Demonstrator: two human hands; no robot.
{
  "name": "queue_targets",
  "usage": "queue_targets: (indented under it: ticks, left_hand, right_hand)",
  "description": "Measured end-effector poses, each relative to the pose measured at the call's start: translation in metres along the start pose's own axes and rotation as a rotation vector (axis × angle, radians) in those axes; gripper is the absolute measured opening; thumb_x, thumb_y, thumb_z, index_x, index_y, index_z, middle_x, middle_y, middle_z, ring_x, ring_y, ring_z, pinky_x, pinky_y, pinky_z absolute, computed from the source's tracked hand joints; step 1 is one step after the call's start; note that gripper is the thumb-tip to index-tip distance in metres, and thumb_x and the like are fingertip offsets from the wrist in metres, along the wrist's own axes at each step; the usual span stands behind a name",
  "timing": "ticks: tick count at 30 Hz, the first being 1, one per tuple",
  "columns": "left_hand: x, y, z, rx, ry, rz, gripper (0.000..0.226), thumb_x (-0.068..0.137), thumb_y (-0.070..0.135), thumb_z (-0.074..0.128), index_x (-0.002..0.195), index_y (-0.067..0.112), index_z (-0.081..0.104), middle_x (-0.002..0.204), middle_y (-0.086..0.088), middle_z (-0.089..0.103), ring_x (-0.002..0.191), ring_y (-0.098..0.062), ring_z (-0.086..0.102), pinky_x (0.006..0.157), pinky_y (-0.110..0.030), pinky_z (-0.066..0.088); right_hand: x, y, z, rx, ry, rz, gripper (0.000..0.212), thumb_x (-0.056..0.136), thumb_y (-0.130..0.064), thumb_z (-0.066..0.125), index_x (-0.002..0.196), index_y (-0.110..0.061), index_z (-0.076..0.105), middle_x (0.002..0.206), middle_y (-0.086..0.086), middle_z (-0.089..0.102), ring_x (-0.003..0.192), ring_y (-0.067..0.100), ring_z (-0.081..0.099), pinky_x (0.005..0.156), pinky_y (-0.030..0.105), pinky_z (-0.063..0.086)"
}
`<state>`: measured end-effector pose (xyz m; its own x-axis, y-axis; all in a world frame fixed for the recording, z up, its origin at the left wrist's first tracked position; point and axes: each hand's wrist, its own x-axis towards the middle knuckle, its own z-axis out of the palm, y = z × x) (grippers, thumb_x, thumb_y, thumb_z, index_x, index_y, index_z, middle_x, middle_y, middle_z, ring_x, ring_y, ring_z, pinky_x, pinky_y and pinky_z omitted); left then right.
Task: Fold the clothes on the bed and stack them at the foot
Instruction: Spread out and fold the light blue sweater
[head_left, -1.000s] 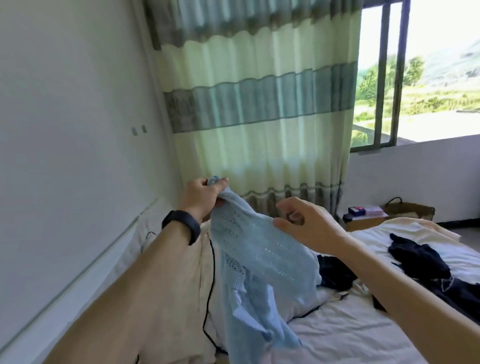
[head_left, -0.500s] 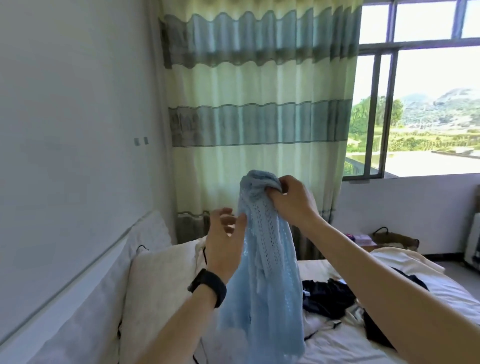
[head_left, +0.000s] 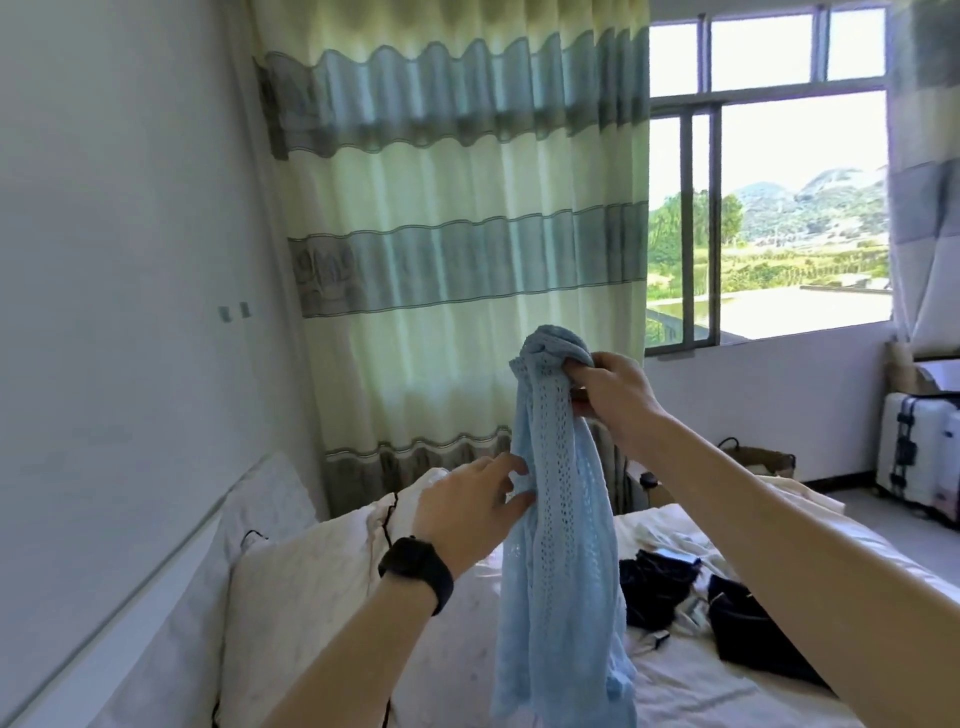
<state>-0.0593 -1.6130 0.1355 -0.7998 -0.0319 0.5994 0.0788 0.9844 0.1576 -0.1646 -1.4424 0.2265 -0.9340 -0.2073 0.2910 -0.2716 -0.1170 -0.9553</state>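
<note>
Where the top is: your blue knit top (head_left: 561, 519) hangs in the air in front of you, above the bed (head_left: 675, 691). It is bunched at its upper end and not yet folded.
Long axis: nearly straight up and down, with the lower end running out at the bottom of the view.
Right hand: your right hand (head_left: 610, 389) is the higher one. Its fingers are curled round the bunched upper end, so it carries the weight.
Left hand: your left hand (head_left: 467, 512) is lower, on the cloth's left side, with the back of the hand towards you. The thumb and fingertips appear to pinch the left edge partway down.
Relation that matters: the cloth lies just to the right of your left palm, so the left hand is the one at the free edge.
Next move, as a judgement: draw the left hand out leftward to open the top wide before you lay it down.
Waiting: dark clothes (head_left: 748, 634) lie loose on the bed, below your right forearm.
</note>
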Motion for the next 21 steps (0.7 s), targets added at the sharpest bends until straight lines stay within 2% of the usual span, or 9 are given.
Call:
queue_targets:
  ticks: [2,5,8,11,14,16,18,19,21]
  left_hand:
    - [0.004,0.010,0.004,0.114,-0.051,0.116,0.036,0.090,0.062,0.053,0.119,0.042,0.053,0.104,0.017,0.064,0.092,-0.007,0.060,0.073,-0.029,0.053]
    - [0.008,0.028,0.023,0.063,0.007,0.140,0.029,0.091,0.057,0.053,0.110,0.035,0.059,0.100,0.016,0.064,0.086,-0.011,0.060,0.067,-0.027,0.045]
    - [0.023,0.035,0.024,-0.058,0.053,0.034,0.015,0.098,0.042,0.048,0.099,0.032,0.059,0.089,0.012,0.068,0.076,-0.014,0.063,0.060,-0.027,0.045]
    - [0.046,0.023,-0.005,-0.310,0.148,-0.154,0.011,0.098,0.034,0.053,0.088,0.032,0.056,0.083,0.011,0.071,0.071,-0.013,0.069,0.063,-0.028,0.054]
    - [0.068,0.012,-0.042,-0.571,0.277,-0.241,0.015,0.098,0.022,0.055,0.084,0.024,0.060,0.075,0.006,0.074,0.057,-0.011,0.070,0.055,-0.016,0.049]
    - [0.080,0.010,-0.061,-0.615,0.257,-0.245,0.016,0.098,0.021,0.053,0.085,0.021,0.063,0.071,0.007,0.074,0.054,-0.012,0.071,0.052,-0.011,0.044]
    - [0.088,0.013,-0.072,-0.577,0.196,-0.221,0.015,0.097,0.021,0.053,0.085,0.019,0.062,0.068,0.005,0.074,0.054,-0.014,0.071,0.051,-0.011,0.042]
    - [0.089,0.016,-0.075,-0.578,0.165,-0.216,0.014,0.096,0.020,0.054,0.085,0.018,0.062,0.068,0.003,0.074,0.053,-0.015,0.071,0.049,-0.011,0.043]
    - [0.090,0.023,-0.076,-0.598,0.096,-0.218,0.013,0.095,0.017,0.054,0.087,0.016,0.064,0.070,-0.001,0.074,0.052,-0.019,0.071,0.042,-0.016,0.044]
  right_hand:
    - [0.001,0.001,-0.007,0.080,-0.010,0.018,0.010,0.100,-0.008,0.061,0.096,-0.002,0.068,0.101,0.023,0.070,0.089,0.034,0.071,0.086,0.047,0.061]
    - [0.003,0.001,-0.014,0.053,-0.023,-0.001,0.011,0.099,-0.008,0.061,0.098,0.001,0.068,0.096,0.021,0.069,0.085,0.031,0.068,0.086,0.048,0.060]
    - [0.008,0.005,-0.030,-0.079,-0.005,-0.053,0.010,0.097,-0.013,0.062,0.091,-0.008,0.069,0.089,0.016,0.070,0.080,0.028,0.067,0.083,0.050,0.061]
    - [0.015,0.022,-0.058,-0.242,0.062,-0.073,0.007,0.094,-0.016,0.063,0.088,-0.016,0.067,0.081,0.008,0.067,0.080,0.029,0.066,0.084,0.056,0.060]
    - [0.018,0.057,-0.088,-0.479,0.086,0.013,0.009,0.097,-0.019,0.062,0.090,-0.017,0.067,0.087,0.013,0.070,0.090,0.040,0.069,0.084,0.055,0.059]
    - [0.012,0.078,-0.096,-0.733,0.028,0.100,0.013,0.097,-0.020,0.060,0.106,-0.014,0.067,0.103,0.015,0.071,0.101,0.040,0.067,0.090,0.052,0.056]
    - [0.002,0.090,-0.089,-0.802,0.013,0.073,0.031,0.097,-0.025,0.064,0.126,-0.012,0.061,0.118,0.014,0.068,0.111,0.036,0.064,0.097,0.049,0.052]
    - [-0.007,0.088,-0.080,-0.751,0.029,0.003,0.035,0.097,-0.033,0.065,0.127,-0.015,0.061,0.118,0.008,0.069,0.110,0.031,0.065,0.096,0.045,0.052]
    - [-0.027,0.076,-0.056,-0.574,0.061,-0.161,0.031,0.093,-0.051,0.064,0.115,-0.030,0.064,0.101,-0.017,0.071,0.097,0.014,0.068,0.081,0.032,0.054]
